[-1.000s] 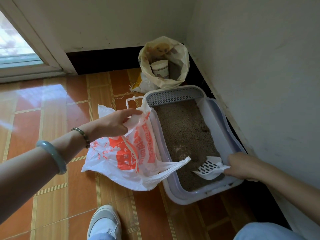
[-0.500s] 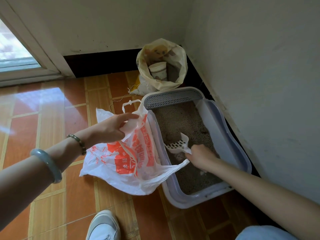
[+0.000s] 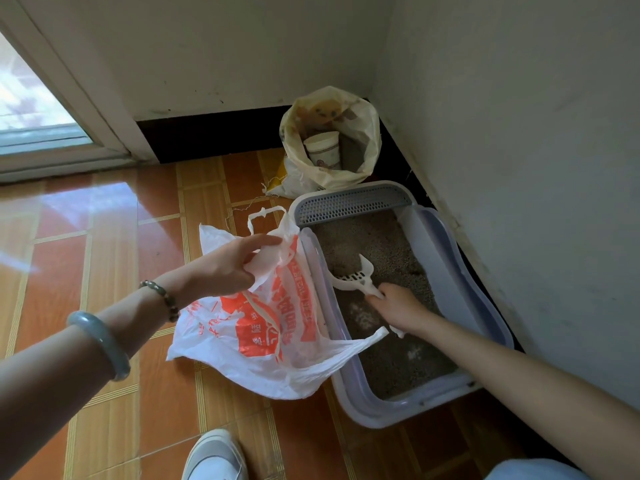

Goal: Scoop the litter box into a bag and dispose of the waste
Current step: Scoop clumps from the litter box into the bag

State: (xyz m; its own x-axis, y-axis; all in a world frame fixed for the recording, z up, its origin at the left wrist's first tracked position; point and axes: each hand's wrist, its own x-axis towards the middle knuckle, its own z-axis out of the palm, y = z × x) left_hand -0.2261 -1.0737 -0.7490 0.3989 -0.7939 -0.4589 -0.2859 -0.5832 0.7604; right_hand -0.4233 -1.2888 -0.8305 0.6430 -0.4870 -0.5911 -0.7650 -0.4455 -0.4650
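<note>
Your right hand (image 3: 398,303) has carried the scoop (image 3: 356,277) it grips from the litter box's (image 3: 360,408) near corner to mid-box, blade in the litter (image 3: 381,237). Your left hand (image 3: 225,268) still pinches the bag (image 3: 263,327) open just left. Scooping looks under way.

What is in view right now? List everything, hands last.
Thin plastic carrier bag: one, white with orange print, on floor, draped over box's left rim.
Rectangular plastic litter box: one, pale grey, beside right wall.
Granular litter: grey-brown, inside box.
Slotted plastic scoop: one, white, over litter.
Crumpled open sack: one, yellowish, far corner, holding white cup.
Canvas shoe: one, white, bottom edge.
Smooth bangle: one, pale green, left forearm.
Bead bracelet: one, brownish, left wrist.
Left hand: one, pinching bag's mouth.
Right hand: one, gripping scoop handle.
</note>
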